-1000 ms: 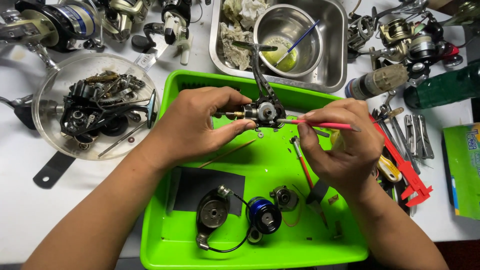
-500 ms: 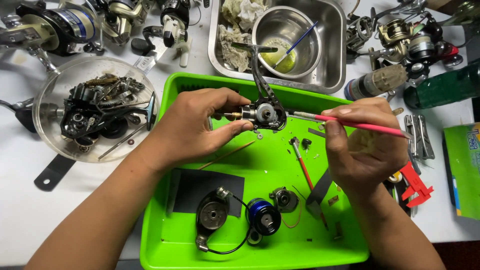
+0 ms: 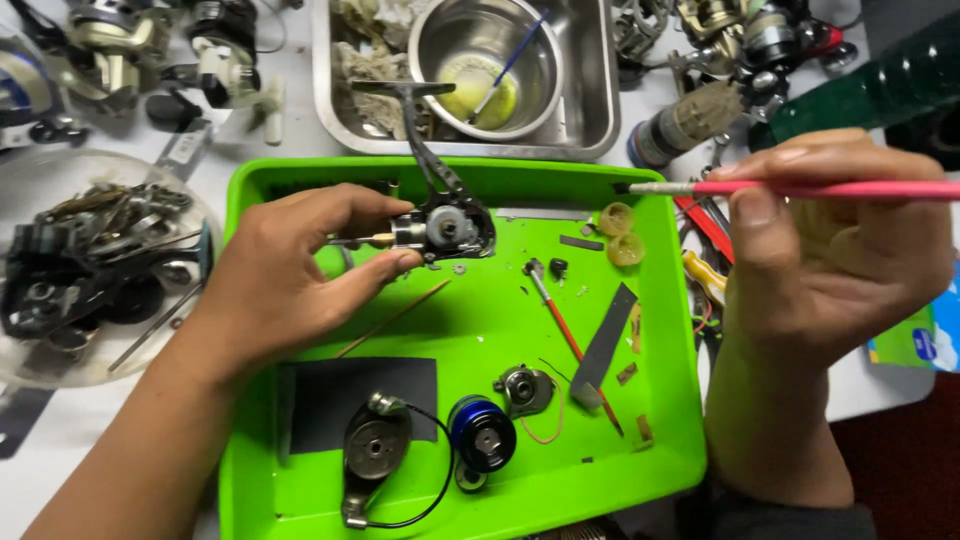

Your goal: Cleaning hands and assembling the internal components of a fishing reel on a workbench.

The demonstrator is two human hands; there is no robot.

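Repair workbench, dismantled fishing reels (image 3: 150,50), green parts tray (image 3: 480,330), steel pan (image 3: 590,90), loose screwdriver (image 3: 570,340)

Glossy green plastic tray (image 3: 660,330); shiny steel bowl (image 3: 540,90); matt dark metal reel body (image 3: 450,228).

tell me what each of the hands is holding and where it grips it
The left hand grips the fishing reel body at its left end, over the green tray. The right hand pinches the pink-handled brush around mid-handle.

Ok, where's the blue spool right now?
In the head view the blue spool lies near the front edge of the green tray, between the round metal cover and a small gear housing.
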